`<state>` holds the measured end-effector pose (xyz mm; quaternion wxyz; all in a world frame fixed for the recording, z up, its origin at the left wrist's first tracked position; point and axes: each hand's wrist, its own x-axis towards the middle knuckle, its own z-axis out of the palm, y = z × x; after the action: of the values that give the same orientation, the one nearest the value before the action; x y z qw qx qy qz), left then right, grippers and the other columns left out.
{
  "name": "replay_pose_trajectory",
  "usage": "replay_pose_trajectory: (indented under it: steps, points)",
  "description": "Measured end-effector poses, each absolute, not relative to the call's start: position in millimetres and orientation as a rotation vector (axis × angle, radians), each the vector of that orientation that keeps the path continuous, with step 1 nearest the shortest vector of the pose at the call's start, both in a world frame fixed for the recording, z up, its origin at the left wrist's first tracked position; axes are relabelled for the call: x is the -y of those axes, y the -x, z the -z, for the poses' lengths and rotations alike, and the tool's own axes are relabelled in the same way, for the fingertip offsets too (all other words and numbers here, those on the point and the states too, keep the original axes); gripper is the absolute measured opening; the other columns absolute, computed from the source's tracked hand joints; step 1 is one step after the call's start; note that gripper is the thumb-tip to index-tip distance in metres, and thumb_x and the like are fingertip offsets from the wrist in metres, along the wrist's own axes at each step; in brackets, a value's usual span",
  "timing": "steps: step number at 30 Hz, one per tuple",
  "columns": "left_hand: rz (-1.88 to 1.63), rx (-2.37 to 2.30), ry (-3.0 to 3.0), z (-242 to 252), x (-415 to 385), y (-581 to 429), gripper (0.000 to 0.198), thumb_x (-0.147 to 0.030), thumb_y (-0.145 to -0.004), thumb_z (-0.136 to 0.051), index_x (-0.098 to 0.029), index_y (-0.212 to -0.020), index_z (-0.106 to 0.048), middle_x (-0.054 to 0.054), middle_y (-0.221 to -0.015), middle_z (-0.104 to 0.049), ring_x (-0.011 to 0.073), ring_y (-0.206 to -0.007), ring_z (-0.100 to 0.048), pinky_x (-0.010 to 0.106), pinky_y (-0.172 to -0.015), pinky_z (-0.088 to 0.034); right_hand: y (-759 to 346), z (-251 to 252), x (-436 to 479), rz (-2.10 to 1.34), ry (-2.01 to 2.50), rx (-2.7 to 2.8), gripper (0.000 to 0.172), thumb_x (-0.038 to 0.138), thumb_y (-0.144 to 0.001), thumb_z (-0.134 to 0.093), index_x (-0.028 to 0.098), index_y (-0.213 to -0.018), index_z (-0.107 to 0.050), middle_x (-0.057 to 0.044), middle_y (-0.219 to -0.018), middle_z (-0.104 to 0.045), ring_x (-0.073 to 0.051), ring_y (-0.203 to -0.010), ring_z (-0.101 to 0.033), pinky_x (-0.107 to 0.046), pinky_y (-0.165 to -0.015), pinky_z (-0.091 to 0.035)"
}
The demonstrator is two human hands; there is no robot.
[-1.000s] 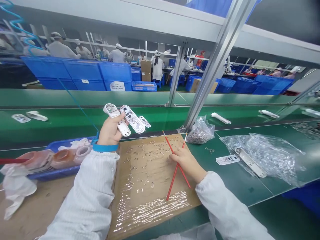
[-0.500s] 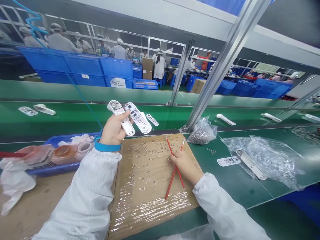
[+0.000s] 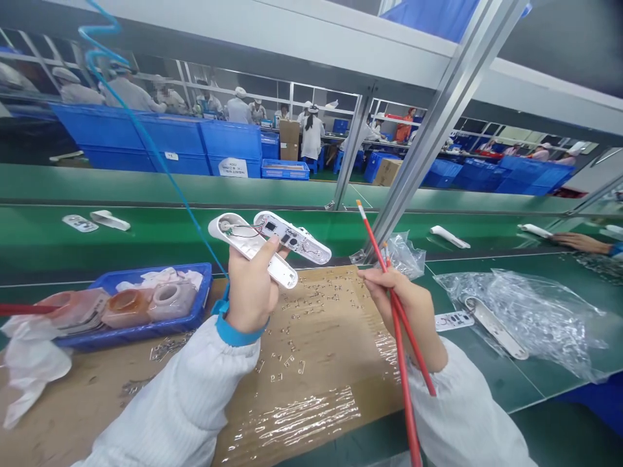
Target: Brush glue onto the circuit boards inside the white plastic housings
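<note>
My left hand (image 3: 253, 288) is closed around a white plastic housing shell (image 3: 238, 237) with thin wires inside. Beside it, a matching half with a circuit board (image 3: 294, 239) is pinched under the thumb, joined by wires. My right hand (image 3: 402, 295) grips two red-handled paintbrushes (image 3: 400, 337), which cross near the fingers with bristles pointing up. Below both hands lies a cardboard sheet (image 3: 331, 350) dotted with small metal pieces (image 3: 292, 360), parts of it covered with shiny tape.
A blue tray (image 3: 195, 318) with several bottles stands left. Plastic bags (image 3: 511, 305) of metal parts and an opened housing (image 3: 496, 327) lie right. More shells (image 3: 450, 237) sit on the green belt (image 3: 160, 243). A metal post (image 3: 428, 130) slants ahead. A co-worker's hand (image 3: 579, 241) reaches in at far right.
My right hand has lifted the brushes off the cardboard, up and to the right. My left hand has shifted rightward with the housing halves. A co-worker's hand has appeared at the right.
</note>
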<state>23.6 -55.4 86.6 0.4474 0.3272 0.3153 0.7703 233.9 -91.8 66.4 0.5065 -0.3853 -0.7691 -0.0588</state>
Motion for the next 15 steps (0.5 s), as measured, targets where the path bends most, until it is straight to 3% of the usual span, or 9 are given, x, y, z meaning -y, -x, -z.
replay_pose_trajectory:
  steps: [5,10,15]
  points:
    - [-1.913,-0.707,-0.782,-86.0,62.0,-29.8,0.033,-0.016,-0.071,-0.071,-0.024,-0.098,-0.054,0.001,-0.110,-0.065,0.0238,-0.108,-0.063,0.043,-0.091,-0.054,-220.3,-82.3,93.3,-0.006,0.791,1.781,0.013,0.012,-0.084,-0.062,0.021,-0.094,-0.065,-0.002,-0.092,-0.072,-0.013,-0.081,-0.069,-0.027,-0.073,-0.058]
    - [-1.990,-0.699,-0.674,-83.5,62.3,-32.9,0.036,-0.017,-0.068,-0.075,-0.022,-0.096,-0.055,0.004,-0.110,-0.065,0.0243,-0.103,-0.064,0.043,-0.087,-0.056,-208.1,-87.4,95.6,-0.065,0.749,1.770,0.008,0.015,-0.084,-0.065,0.022,-0.087,-0.066,0.001,-0.079,-0.067,-0.011,-0.070,-0.062,-0.030,-0.071,-0.055]
    - [-2.166,-0.669,-0.653,-83.8,71.1,-37.7,0.040,-0.017,-0.069,-0.075,-0.023,-0.102,-0.053,0.005,-0.111,-0.063,0.0242,-0.104,-0.063,0.041,-0.085,-0.057,-191.3,-94.7,103.5,0.022,0.803,1.800,0.019,0.008,-0.086,-0.058,0.024,-0.090,-0.068,0.002,-0.081,-0.065,-0.009,-0.075,-0.061,-0.025,-0.073,-0.052]
